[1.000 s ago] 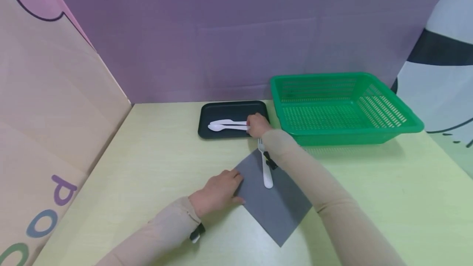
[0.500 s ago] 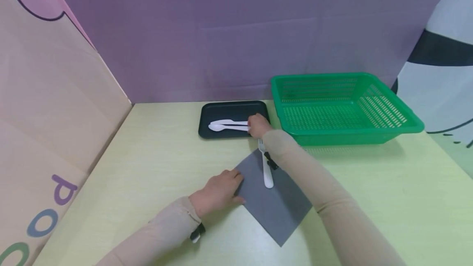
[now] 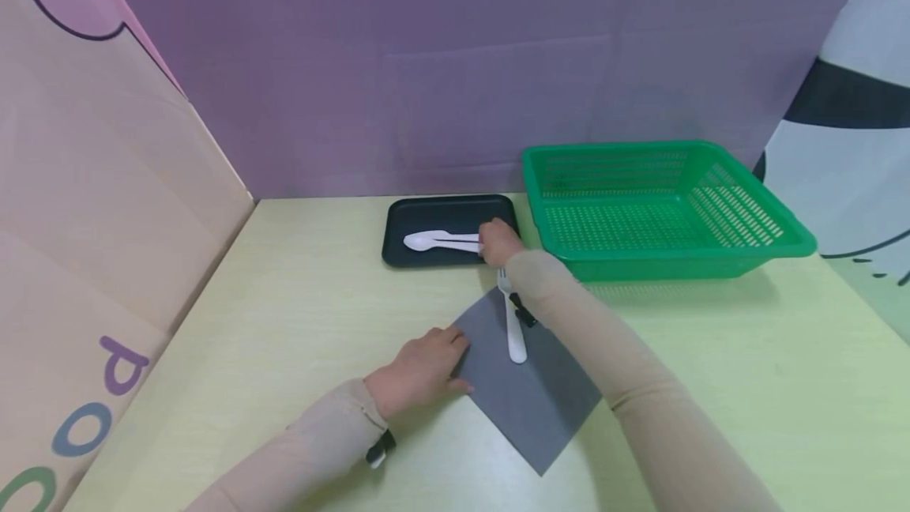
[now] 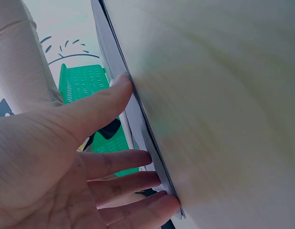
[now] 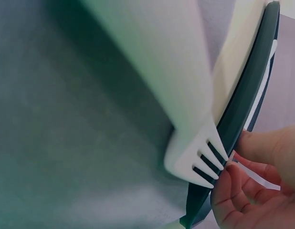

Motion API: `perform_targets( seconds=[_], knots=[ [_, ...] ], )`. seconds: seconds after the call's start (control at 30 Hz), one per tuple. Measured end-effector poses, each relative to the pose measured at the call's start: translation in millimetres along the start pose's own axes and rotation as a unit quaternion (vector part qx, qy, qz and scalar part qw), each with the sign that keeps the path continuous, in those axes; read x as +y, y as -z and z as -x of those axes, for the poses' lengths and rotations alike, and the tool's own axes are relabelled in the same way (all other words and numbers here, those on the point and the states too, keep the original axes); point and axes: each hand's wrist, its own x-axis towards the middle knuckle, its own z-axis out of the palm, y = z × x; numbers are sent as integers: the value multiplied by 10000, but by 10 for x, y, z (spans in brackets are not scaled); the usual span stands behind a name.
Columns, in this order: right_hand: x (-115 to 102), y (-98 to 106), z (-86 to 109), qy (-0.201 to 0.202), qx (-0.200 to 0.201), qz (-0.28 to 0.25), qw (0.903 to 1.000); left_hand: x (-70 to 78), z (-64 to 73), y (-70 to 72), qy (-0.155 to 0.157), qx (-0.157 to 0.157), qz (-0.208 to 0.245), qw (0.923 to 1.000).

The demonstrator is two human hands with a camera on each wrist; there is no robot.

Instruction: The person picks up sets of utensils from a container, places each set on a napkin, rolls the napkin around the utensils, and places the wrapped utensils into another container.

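Over the right end of the black tray, my right hand pinches the handle end of a white plastic spoon; its thumb and fingertips meet there in the right wrist view. A second white utensil lies just behind the spoon, its handle also running under the hand. My left hand rests at the left corner of a grey napkin, fingers and thumb extended along its edge. On the napkin lies a white plastic fork, tines toward the tray, partly under my right wrist.
A green perforated basket stands right of the tray, close to my right forearm. A purple cloth backdrop rises behind the pale table, with printed panels on the left and right.
The spoon has shifted slightly right and its bowl has moved up against the other utensil. My right hand has moved a little to the right. The left hand and napkin have stayed put.
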Motion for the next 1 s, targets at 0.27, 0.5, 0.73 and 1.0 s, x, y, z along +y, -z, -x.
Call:
perform_targets(
  seconds=[0.27,0.5,0.73,1.0],
  knots=[
    [156,-224,-200,151,300,120,9994,-2,11,3,-28,10,-17,10000],
    [-58,54,-34,-60,-74,-19,10000,-5,22,6,-49,57,-39,10000],
    [-504,613,477,-140,-268,-111,9995,-7,19,-4,-57,73,-69,9999],
    [-519,639,489,-3,-43,-113,9999,-10,23,-1,-112,154,-56,9998]
  ],
)
